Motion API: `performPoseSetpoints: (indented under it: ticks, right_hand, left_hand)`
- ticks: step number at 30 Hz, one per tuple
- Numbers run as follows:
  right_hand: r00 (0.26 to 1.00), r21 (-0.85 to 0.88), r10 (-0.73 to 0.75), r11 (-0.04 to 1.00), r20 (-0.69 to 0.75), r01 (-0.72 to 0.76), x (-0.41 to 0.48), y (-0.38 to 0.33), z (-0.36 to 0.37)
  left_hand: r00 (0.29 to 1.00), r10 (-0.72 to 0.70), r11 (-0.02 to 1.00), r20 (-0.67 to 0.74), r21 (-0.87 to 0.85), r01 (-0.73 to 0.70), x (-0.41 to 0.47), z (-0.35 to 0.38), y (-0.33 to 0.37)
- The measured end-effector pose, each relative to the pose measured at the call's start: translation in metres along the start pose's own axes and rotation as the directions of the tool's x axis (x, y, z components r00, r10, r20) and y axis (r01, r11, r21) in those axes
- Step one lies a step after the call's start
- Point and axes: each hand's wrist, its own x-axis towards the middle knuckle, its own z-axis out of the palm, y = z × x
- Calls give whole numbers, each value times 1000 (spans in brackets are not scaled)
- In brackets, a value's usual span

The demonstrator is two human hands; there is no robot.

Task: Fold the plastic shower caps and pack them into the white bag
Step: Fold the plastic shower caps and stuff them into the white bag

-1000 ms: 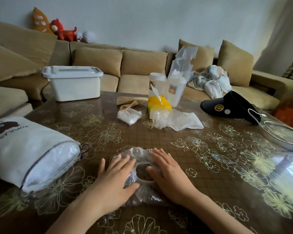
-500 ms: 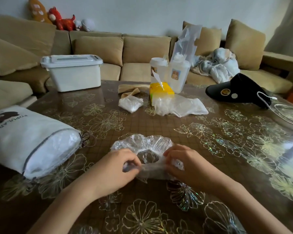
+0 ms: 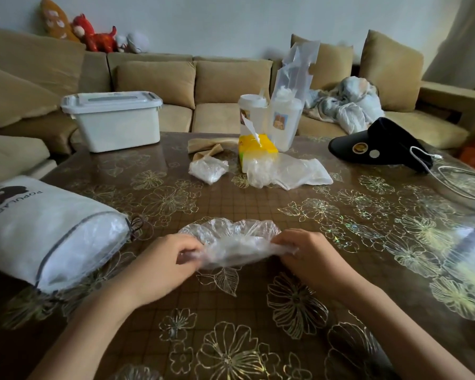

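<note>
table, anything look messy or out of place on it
Nothing looks spilled or broken. A loose crumpled plastic sheet sprawls against the yellow box mid-table, a smaller plastic wad to its left. The white bag lies on its side at the left edge.

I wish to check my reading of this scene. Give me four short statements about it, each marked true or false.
1. The left hand and the right hand both grip the clear crinkled plastic shower cap. True.
2. The white fabric drawstring bag lies right of the hands. False: it lies left of them.
3. The white lidded plastic box stands at the far left corner of the brown flowered table. True.
4. The black sun visor lies on the tan sofa. False: it lies on the table.
</note>
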Motion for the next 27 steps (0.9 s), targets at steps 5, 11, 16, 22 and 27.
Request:
performPoseSetpoints:
  ticks: [5,11,16,22,27]
  right_hand:
    - [992,173,-2,985,-126,24,-1,-3,-1]
    - [996,298,81,951,24,-84,4,1,-1]
    - [985,309,120,939,126,-154,3,1,-9]
    - [976,270,217,938,31,-217,10,-6,9]
    - [920,21,337,940,-201,-340,23,-9,25]
  left_hand:
    - [997,-72,995,-32,-76,69,-3,-5,-7]
    - [991,-100,994,85,-46,104,-5,-17,-6]
    - [986,-161,976,48,-138,166,-4,-18,-4]
    - [936,-297,951,-190,34,308,5,6,-2]
    - [855,-292,880,-428,230,416,9,20,7]
